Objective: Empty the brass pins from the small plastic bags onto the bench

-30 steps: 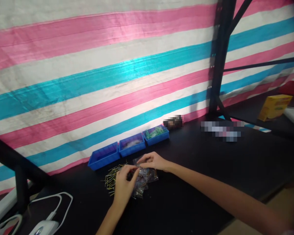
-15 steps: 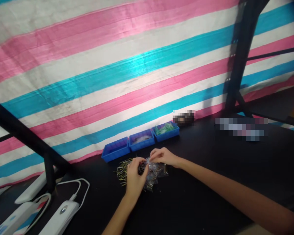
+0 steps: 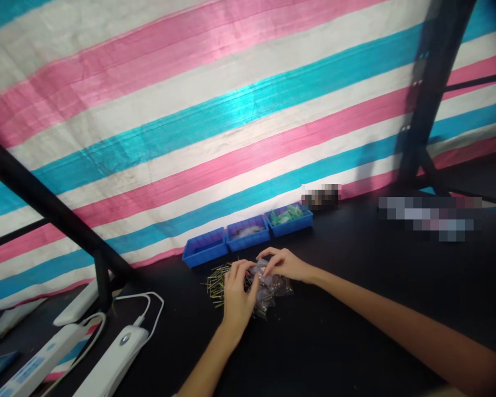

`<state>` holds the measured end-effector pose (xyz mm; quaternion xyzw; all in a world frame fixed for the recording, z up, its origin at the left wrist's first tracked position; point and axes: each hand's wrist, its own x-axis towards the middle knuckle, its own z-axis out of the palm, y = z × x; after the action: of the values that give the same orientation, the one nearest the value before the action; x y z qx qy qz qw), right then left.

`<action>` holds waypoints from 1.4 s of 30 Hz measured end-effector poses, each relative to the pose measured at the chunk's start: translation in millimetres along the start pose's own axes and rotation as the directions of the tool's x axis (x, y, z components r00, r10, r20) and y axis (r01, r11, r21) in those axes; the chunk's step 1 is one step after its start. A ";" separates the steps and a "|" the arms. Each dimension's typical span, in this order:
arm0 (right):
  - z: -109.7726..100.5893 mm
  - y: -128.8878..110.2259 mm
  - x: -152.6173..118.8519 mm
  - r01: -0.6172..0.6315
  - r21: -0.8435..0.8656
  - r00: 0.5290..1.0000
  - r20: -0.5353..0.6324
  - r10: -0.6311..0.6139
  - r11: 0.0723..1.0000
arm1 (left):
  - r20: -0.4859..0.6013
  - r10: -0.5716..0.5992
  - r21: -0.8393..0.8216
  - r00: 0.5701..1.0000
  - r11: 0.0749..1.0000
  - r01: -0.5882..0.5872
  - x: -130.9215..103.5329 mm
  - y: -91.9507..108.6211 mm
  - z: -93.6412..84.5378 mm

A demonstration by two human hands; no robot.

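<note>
My left hand is over a pile of thin yellowish and silver sticks, thumb and fingers curved around a small clear plastic bag. From the right, my right hand reaches to the same bag, its thumb and index finger somewhat apart at the bag's edge. Below and between both hands lie several clear bags with small metal-coloured pieces inside. Whether the right fingertips touch the bag is hard to tell.
Behind the pile stand a blue tray, another with clear bags and a third with green items. White power strips with cables lie at left. Black frame legs rise on both sides.
The view has shifted, so everything sits further right. The fingers of my right hand have spread from a pinch, and more of the clear bag shows between my hands.
</note>
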<state>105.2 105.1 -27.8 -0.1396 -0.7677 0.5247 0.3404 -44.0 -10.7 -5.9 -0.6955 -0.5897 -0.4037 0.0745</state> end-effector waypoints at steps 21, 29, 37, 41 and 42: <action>7.1 -7.6 0.8 -0.285 0.020 0.958 -0.023 0.285 0.958 | -0.029 -0.090 0.033 0.996 0.995 0.091 2.1 0.4 -2.3; -4.8 -0.2 4.6 -0.345 0.164 0.917 -0.150 0.369 0.924 | -0.026 -0.063 0.029 0.998 0.998 0.064 1.4 9.2 -14.0; -6.0 0.3 33.6 -0.379 0.119 0.874 -0.280 0.397 0.918 | -0.011 -0.011 0.051 1.000 0.999 0.011 -0.8 5.5 -10.5; -4.3 -8.9 58.9 -0.315 0.086 0.880 -0.346 0.325 0.945 | -0.003 0.001 0.075 1.000 0.997 -0.001 -0.1 2.4 -13.3; -5.6 -10.2 64.3 -0.309 0.087 0.876 -0.363 0.319 0.947 | 0.001 0.003 0.079 1.000 0.997 -0.003 0.5 1.9 -14.5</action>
<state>63.5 141.6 6.8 -0.3544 -0.6495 0.5468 0.3919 -49.2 -19.3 4.7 -0.6930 -0.6041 -0.3798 0.1024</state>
